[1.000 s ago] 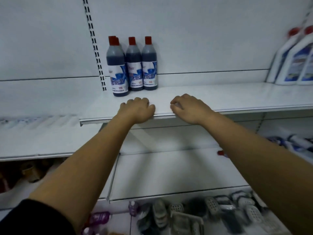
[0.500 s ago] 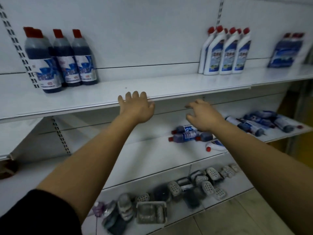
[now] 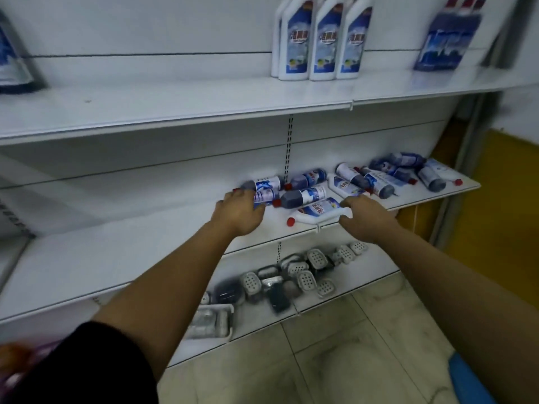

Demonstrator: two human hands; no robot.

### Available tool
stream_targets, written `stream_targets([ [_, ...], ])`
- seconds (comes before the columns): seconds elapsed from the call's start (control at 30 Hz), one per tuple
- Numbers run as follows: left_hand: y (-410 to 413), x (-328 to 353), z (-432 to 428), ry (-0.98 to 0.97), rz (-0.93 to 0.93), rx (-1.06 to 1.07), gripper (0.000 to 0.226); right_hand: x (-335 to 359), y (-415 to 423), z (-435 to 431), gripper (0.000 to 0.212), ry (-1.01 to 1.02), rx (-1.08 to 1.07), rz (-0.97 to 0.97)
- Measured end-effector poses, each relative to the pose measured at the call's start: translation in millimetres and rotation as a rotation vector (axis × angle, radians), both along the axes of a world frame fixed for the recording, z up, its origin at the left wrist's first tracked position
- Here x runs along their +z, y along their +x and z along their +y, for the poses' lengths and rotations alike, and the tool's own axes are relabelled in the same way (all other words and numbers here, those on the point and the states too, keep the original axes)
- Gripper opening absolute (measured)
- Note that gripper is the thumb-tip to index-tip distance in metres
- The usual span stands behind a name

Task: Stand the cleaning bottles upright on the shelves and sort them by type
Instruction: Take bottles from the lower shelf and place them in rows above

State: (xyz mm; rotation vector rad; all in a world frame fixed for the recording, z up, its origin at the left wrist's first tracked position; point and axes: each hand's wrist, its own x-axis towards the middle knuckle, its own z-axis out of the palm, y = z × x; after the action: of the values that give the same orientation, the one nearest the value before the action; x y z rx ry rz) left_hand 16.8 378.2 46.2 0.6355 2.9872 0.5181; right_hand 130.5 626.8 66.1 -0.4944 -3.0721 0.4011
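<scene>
Several cleaning bottles lie on their sides on the middle shelf (image 3: 145, 246). My left hand (image 3: 237, 212) curls over the cap end of a lying dark bottle (image 3: 267, 196) with a blue-white label. My right hand (image 3: 366, 214) has thumb and fingers round the base of a lying white bottle (image 3: 318, 210) with a red cap. Another dark bottle (image 3: 303, 196) lies between them, and a heap of lying bottles (image 3: 382, 179) is further right. On the top shelf (image 3: 175, 103), white bottles (image 3: 319, 39) stand upright, with blurred dark blue bottles (image 3: 447, 39) to their right.
Another dark bottle (image 3: 11, 62) stands at the top shelf's far left edge. The bottom shelf holds several soap dishes (image 3: 294, 275) and a tray (image 3: 210, 319). Tiled floor (image 3: 335, 345) lies below, and a yellow wall (image 3: 495, 228) is to the right.
My view swung right and down from the top shelf to the middle one. Both hands left the top shelf's edge and dropped onto the lying bottles.
</scene>
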Motion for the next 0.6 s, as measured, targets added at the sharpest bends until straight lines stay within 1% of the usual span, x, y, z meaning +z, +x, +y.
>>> stream_targets([
  [0.1,-26,-23,14,-0.035,-0.104,0.038,0.052,-24,-13,24,0.047,-0.044,-0.004,-0.047],
  [0.27,-88,-69,37,0.013,-0.267,0.104,0.051,-72,-59,58,0.052,-0.067,0.023,-0.215],
  [0.3,-104,-81,41,0.021,-0.280,0.109,0.048,-81,-72,64,0.054,-0.066,0.031,-0.261],
  [0.37,-139,-106,50,0.038,-0.315,0.103,0.037,-97,-99,75,0.058,-0.061,0.039,-0.330],
  [0.43,-165,-121,63,0.097,-0.346,0.130,0.025,-111,-126,85,0.061,-0.043,0.039,-0.367],
  [0.47,-175,-125,68,0.117,-0.348,0.148,0.024,-117,-139,89,0.063,-0.040,0.047,-0.381],
  [0.53,-194,-134,80,0.095,-0.306,0.185,0.029,-130,-165,97,0.067,-0.030,0.077,-0.374],
  [0.6,-212,-143,90,0.045,-0.307,0.253,0.040,-143,-192,106,0.067,0.002,0.121,-0.328],
])
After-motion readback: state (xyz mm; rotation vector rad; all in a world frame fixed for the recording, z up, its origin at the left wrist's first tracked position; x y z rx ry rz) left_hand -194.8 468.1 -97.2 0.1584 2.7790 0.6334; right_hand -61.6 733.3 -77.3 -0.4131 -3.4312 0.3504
